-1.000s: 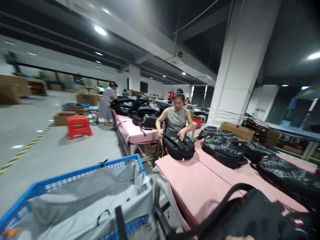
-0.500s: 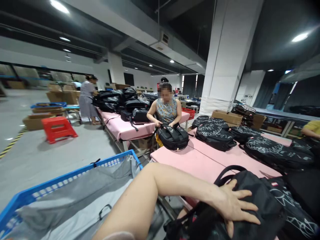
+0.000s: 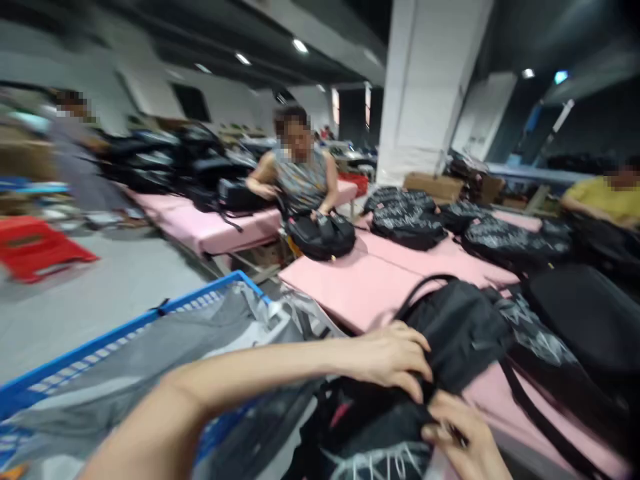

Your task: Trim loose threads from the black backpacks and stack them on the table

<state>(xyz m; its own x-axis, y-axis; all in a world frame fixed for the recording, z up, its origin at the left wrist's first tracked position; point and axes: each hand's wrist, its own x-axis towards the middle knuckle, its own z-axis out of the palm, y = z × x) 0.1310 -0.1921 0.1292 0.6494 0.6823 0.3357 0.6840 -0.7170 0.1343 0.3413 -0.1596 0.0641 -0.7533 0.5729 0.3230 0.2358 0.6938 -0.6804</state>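
Observation:
At the near edge of the table, a black backpack [image 3: 380,433] with white line drawing and a bit of pink is tilted below my hands. My left hand [image 3: 390,357] reaches across from the left, its fingers curled over the backpack's upper edge. Close beside it, my right hand [image 3: 467,437] is closed at the same edge, with thumb and fingers pinching the black fabric; a small shiny piece shows at its fingers, too blurred to name. Just beyond lies a plain black bag panel [image 3: 460,327] with a carry loop; whether it belongs to the same backpack I cannot tell.
A blue crate [image 3: 200,303] lined with grey sheeting stands at my left. Several black backpacks [image 3: 407,220] lie on the pink table [image 3: 350,287]. Across it a person [image 3: 305,177] handles a bag; another person in yellow [image 3: 607,200] sits right. A red stool [image 3: 40,247] stands far left.
My left hand has gone from lying spread on the black bag to curling over the backpack's edge, nearer me. My right hand has come into clear view beside it. The view has turned and tilted down.

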